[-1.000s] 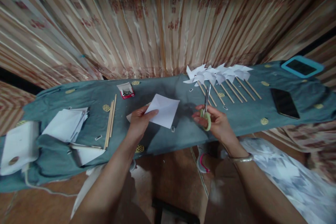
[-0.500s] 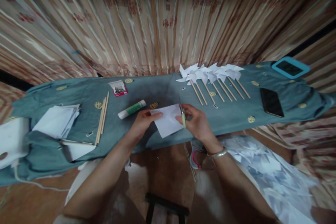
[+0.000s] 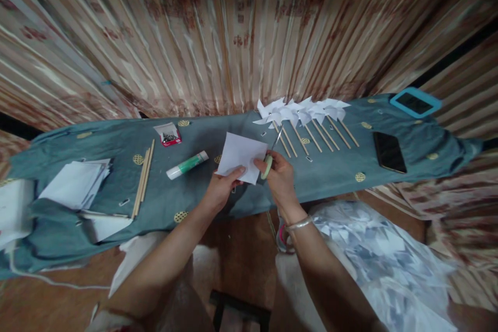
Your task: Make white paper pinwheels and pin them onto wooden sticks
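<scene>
My left hand (image 3: pixel 222 188) pinches the lower edge of a folded white paper square (image 3: pixel 240 153), holding it up over the teal cloth-covered table (image 3: pixel 218 202). Just to its right, my right hand (image 3: pixel 279 178) is closed on the pale green handle of a pair of scissors (image 3: pixel 271 153), whose blades point up and away beside the paper's right edge. A green and white glue stick (image 3: pixel 187 164) lies on the cloth left of the paper.
Several white paper pinwheels on wooden sticks (image 3: pixel 301 114) lie at the back right. A black phone (image 3: pixel 389 152) and blue-framed device (image 3: pixel 415 102) sit further right. Wooden sticks (image 3: pixel 142 178), a paper stack (image 3: pixel 73 184) and a small pin box (image 3: pixel 167 135) are left. A striped curtain hangs behind.
My right hand with the scissors has come left to the paper's edge. The paper was lowered, then raised upright again. The glue stick came into view as the paper moved.
</scene>
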The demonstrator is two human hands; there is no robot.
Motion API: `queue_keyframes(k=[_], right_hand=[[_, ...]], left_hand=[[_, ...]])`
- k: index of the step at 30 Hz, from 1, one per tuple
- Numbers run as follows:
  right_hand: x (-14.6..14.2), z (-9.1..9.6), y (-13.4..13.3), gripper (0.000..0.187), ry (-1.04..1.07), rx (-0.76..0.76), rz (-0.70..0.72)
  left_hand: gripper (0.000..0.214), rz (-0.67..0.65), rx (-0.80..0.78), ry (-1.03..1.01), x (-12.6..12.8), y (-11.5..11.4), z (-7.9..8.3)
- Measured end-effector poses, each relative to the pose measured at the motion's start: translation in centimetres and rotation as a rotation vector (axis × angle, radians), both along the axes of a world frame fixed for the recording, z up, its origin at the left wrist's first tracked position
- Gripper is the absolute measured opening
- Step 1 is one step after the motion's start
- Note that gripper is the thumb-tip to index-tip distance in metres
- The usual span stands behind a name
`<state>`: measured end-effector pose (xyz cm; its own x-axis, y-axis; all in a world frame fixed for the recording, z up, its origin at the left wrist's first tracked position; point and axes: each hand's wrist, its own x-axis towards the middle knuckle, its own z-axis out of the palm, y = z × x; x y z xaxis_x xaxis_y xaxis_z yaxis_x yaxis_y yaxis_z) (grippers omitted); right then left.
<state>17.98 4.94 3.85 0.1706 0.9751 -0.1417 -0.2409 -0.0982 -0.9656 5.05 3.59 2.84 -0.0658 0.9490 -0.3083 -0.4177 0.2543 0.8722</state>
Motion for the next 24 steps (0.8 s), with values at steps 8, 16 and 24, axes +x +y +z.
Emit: queue_keyframes(k=[8,16,24], right_hand=[[-0.1,0.6,-0.7,0.045,0.111,-0.013,0.095],[1.2,0.0,-2.8,0.049,-0.270,-0.001,0.396],[0.1,-0.6,-4.7,0.051,-0.299,-0.035,0.813]], left_hand=[[0.046,0.043,0.031,-0.038,-0.3,-0.2,1.0],[0.039,0.226,0.091,-0.049,-3.2,1.1,2.0],[0.032,0.291,0.139,-0.043,-4.4,1.7,2.3]])
